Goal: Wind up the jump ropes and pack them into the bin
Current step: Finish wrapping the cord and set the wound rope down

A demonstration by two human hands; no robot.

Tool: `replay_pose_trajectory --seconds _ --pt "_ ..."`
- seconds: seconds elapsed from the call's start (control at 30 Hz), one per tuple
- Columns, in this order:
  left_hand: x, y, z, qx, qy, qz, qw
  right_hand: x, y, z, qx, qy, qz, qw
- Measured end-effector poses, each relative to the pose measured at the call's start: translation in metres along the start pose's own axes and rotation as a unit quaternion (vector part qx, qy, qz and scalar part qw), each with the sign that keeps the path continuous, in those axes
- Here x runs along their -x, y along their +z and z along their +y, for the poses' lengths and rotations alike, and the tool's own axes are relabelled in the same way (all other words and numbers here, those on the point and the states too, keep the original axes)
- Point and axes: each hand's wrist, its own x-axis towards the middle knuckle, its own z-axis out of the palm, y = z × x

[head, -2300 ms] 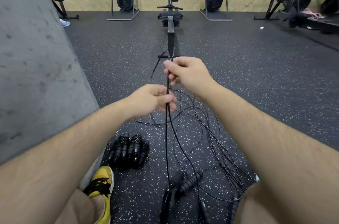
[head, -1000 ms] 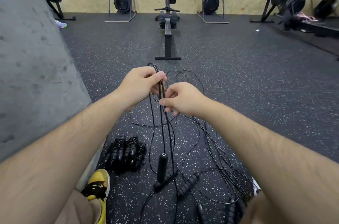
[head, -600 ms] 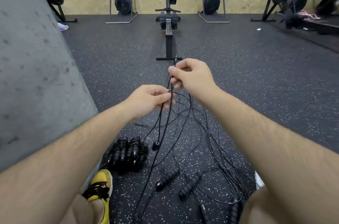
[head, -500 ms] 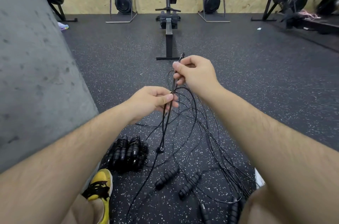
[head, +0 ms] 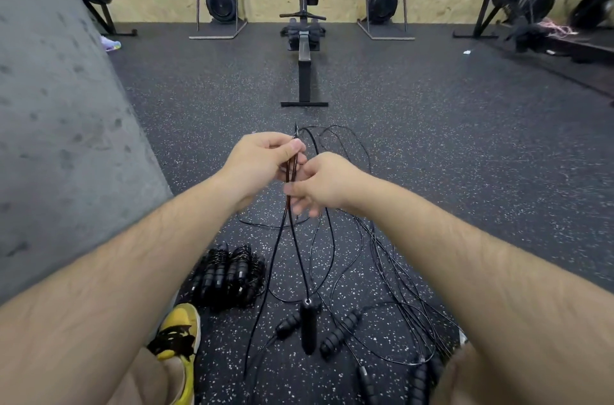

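Two hands: left hand [head: 257, 162] and right hand [head: 320, 183], close together over the floor [head: 432, 145].
Rope: thin black jump rope [head: 292, 168], doubled into several strands, glossy.
Left fingers: pressed together on the folded strands near their top.
Right fingers: blurred, just below the left; they seem closed around the strands, though I cannot tell for sure.
Long axis: the held strands run near vertical, fold tip up.
Handle: smooth black handle [head: 307, 326] hangs straight down.
Floor: loose ropes [head: 382, 258] tangled; wound bundle [head: 229, 275] beside a yellow shoe [head: 181, 331].
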Motion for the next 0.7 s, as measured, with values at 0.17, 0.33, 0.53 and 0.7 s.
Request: replay_pose_trajectory --seconds 0.17,0.33,0.53,0.7 --pt "-0.001 -0.006 -0.004 -0.001 0.007 -0.008 1.000 0.008 -0.011 -0.012 -0.018 -0.029 0.060 0.998" --pt "0.005 -0.006 -0.014 -0.015 -0.023 -0.066 0.997 0.006 -0.023 -0.020 -0.036 -0.080 0.203 0.975" --pt "0.013 0.000 -0.018 -0.034 -0.046 -0.115 0.992 -0.005 -0.028 -0.021 -0.160 -0.081 0.252 0.951" --pt "0.006 0.000 -0.009 -0.016 -0.032 -0.040 0.999 0.003 -0.031 -0.018 -0.083 0.010 0.162 0.983"
